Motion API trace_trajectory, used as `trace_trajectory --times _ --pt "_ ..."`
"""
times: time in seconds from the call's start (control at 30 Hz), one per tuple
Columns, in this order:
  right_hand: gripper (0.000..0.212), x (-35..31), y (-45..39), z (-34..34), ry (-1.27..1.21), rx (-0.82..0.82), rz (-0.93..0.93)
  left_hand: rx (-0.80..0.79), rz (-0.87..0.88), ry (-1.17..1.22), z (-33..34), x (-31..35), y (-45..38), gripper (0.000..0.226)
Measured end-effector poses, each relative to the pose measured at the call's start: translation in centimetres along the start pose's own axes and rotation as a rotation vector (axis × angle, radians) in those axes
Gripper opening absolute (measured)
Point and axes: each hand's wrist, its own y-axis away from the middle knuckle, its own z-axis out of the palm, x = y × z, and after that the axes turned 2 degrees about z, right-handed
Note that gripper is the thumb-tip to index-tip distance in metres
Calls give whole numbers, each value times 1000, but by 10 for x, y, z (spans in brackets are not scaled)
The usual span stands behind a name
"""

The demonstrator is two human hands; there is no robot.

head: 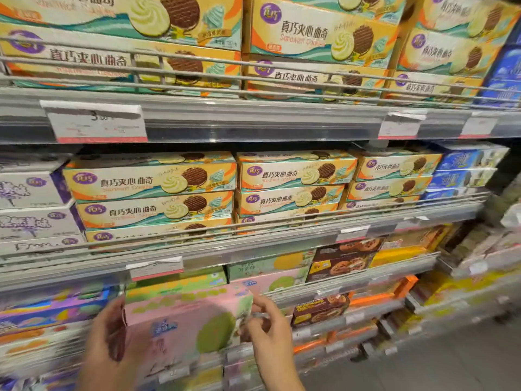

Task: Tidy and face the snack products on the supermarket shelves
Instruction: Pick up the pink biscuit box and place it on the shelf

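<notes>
Both hands on one pink box at bottom centre of frame, in front of the low shelf row. Left hand wraps the box's left end, fingers curled round the edge. Right hand sits at the box's right end, fingers bent and pinching that edge; motion blur, so exact contact is hard to read. Box face is toward the camera, slightly tilted, green round cookie graphic on it. Just behind it, green-and-yellow boxes and another pink box on the same shelf. Brown cookie boxes to the right. Mid-frame shelf: orange sandwich cookie boxes stacked, faces forward, behind a wire rail. Same product on the top shelf. White price tag at upper left.
</notes>
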Motion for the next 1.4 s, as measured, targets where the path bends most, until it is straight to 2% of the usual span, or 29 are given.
trace_trajectory --times 0.07,0.1,0.2,0.33,0.43,0.5,0.6,0.73,0.9,1.03,1.23,1.4 --pt "25 4 -4 -16 -39 12 18 -92 -8 -93 7 14 -1 55" --pt "25 4 -6 -24 -69 29 24 -101 -27 -154 13 22 -1 44" --pt "41 5 -19 -50 -54 115 16 -161 11 -261 30 34 -5 29" --pt "39 2 -45 -84 72 259 -47 -373 50 -407 57 40 -5 43" --pt "50 -5 -63 -109 149 275 -60 -464 65 -442 74 27 -1 62" --pt "58 -7 -72 -116 217 258 -79 -502 46 -428 84 18 0 62" --pt "66 0 -82 -120 270 227 -78 -561 -1 -379 100 16 0 48" --pt "65 5 -91 -117 265 173 -82 -529 -8 -430 119 17 -4 29" --pt "56 7 -96 -112 257 175 -113 -527 -60 -464 133 26 -8 28" --pt "49 9 -94 -104 287 186 -105 -456 6 -414 124 33 -4 20" --pt "41 7 -85 -72 232 -30 -109 -340 -27 -366 75 17 0 20" --pt "49 4 -81 -41 270 -189 -78 -230 -48 -409 40 8 1 20"
